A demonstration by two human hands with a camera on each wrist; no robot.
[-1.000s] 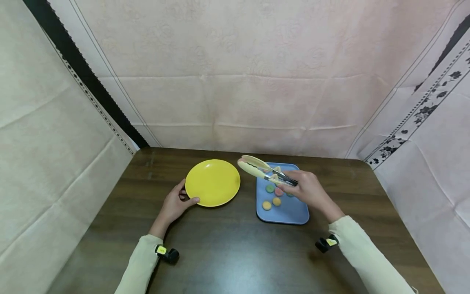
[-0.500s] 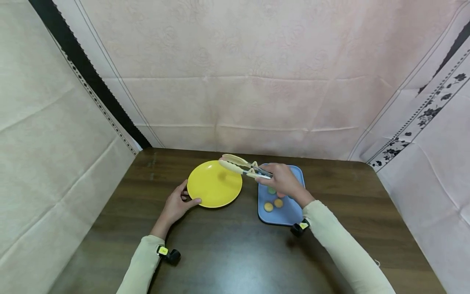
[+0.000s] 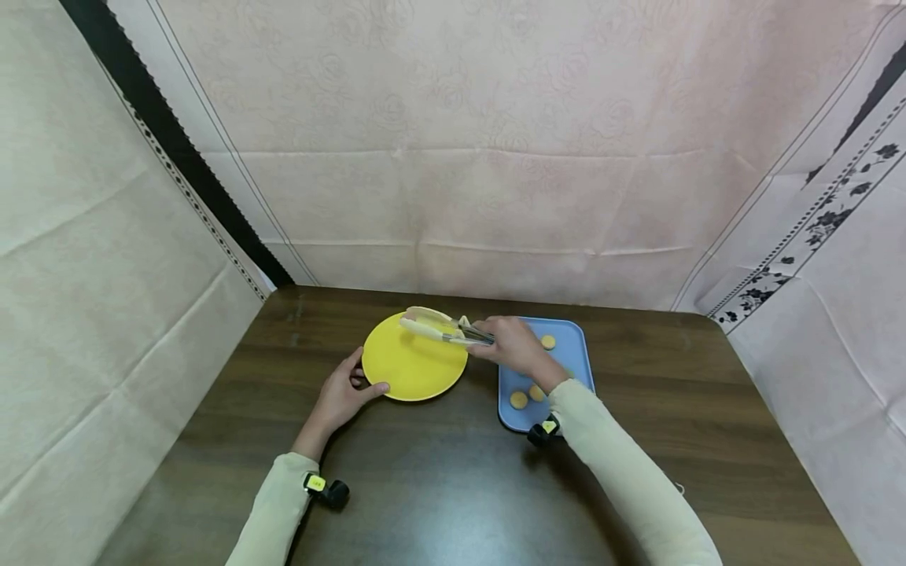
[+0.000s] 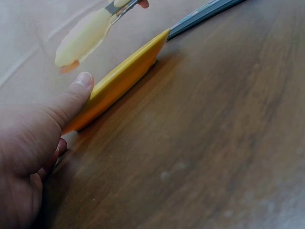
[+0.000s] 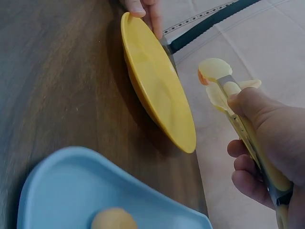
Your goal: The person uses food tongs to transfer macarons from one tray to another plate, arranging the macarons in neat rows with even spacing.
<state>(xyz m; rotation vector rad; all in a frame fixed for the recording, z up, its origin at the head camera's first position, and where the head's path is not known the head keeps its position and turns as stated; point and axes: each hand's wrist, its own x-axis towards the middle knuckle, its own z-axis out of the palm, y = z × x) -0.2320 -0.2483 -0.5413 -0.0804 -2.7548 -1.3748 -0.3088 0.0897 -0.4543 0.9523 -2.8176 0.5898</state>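
A small pinkish-orange piece (image 5: 202, 78) is between the tips of the tongs (image 5: 215, 70), raised above the far part of the yellow plate (image 3: 414, 373) and not touching it, as both wrist views show. The right hand (image 3: 513, 343) has its thumb and fingers curled around the handles of the tongs, squeezing them nearly together. The piece shows only at the edge of the tips, so I judge that its hold may be shallow; if the grip loosens too early, or the tips twist, it could slip out and roll over the rim, because it hangs rather near the far edge. Too strong squeezing might also push it out. The left hand (image 3: 338, 395) pinches the plate's near left rim, thumb on top and fingers at the side; if it pulled or pressed there, the plate could shift or tip under the piece. To the right is the blue tray (image 3: 506, 369), where round yellow pieces (image 3: 519, 400) lie; the right forearm passes low above it, so the wrist camera (image 3: 541, 432) could knock the tray's edge. About writing: the yellow label (image 3: 316, 483) on the left wrist carries marks too small to read, and I see no brand.
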